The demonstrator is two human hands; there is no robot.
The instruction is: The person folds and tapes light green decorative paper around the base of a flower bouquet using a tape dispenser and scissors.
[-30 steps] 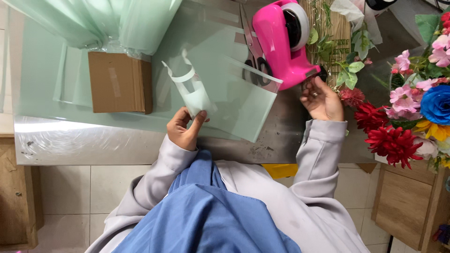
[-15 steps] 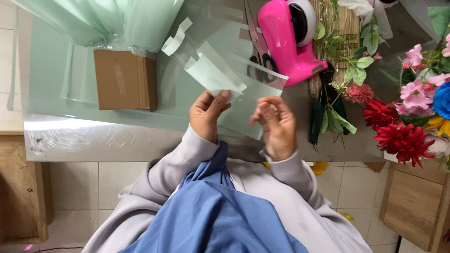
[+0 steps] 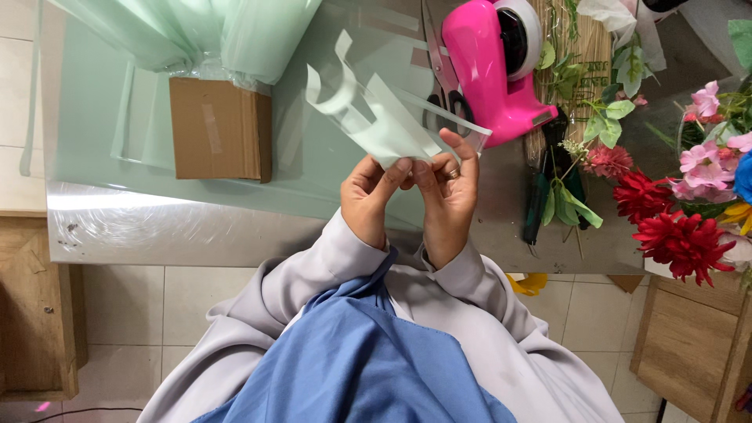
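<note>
Moved since half a second ago: the two hands have been brought together at the table edge, and the pale green strip has been drawn in between them.
Cardboard box (image 3: pixel 220 128): left lying on the pale green sheet (image 3: pixel 102 110), well apart from the hands, untouched.
Left hand (image 3: pixel 370 196): closed, fingertips pinched on the strip's near end.
Pale green strip (image 3: pixel 376 117): held up above the table, its far ends curling loose; a fold or join seems to be under way, though the pinch point is hidden by the fingers.
Right hand (image 3: pixel 448 192): pressed against the left, thumb and fingers clamped on the same end.
Pink tape dispenser (image 3: pixel 493 66): just beyond the hands, not being touched.
Red flowers (image 3: pixel 674 227): lying loose at the right, not yet wrapped.
</note>
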